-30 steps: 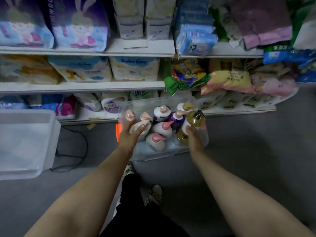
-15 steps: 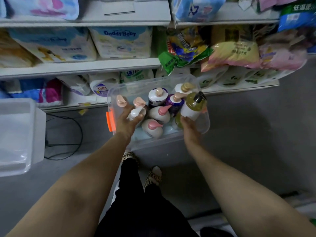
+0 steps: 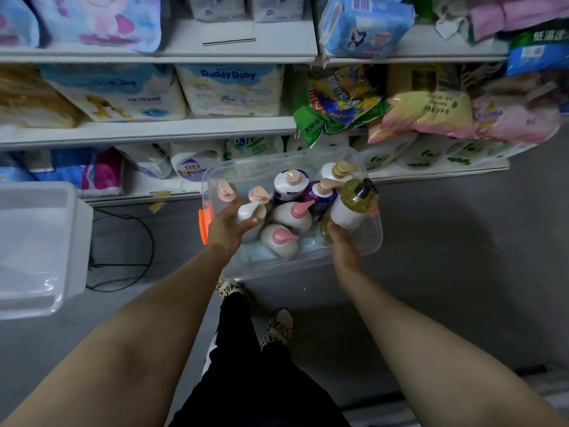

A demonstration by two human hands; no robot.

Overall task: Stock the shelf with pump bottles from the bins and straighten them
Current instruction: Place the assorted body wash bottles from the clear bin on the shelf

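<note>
The pump bottles sit upright in a clear plastic bin (image 3: 374,241) on the grey floor, just in front of the lowest shelf (image 3: 138,192). My right hand (image 3: 341,245) grips the bottom of a yellow-green bottle with a black pump and a white label (image 3: 354,204), which stands higher than the rest at the bin's right side. My left hand (image 3: 228,226) is curled round a white bottle with a pale pump (image 3: 251,211) near the bin's left wall, thumb on its front. The two hands are apart, one at each side of the bin.

Between them stand two cream bottles with pink pumps (image 3: 292,217), one behind the other, and further back a purple bottle (image 3: 320,198) and white ones with beige pumps (image 3: 291,183) (labels too blurred to read). An orange latch (image 3: 203,223) shows on the bin's left end.

To the left stands a second, frosted bin (image 3: 40,248), with a black cable (image 3: 135,241) looping on the floor beside it. Above, the shelves carry diaper packs (image 3: 231,90), detergent bags (image 3: 425,112) and a white jug (image 3: 192,163). Below are my black trousers and leopard-print slippers (image 3: 277,329).
</note>
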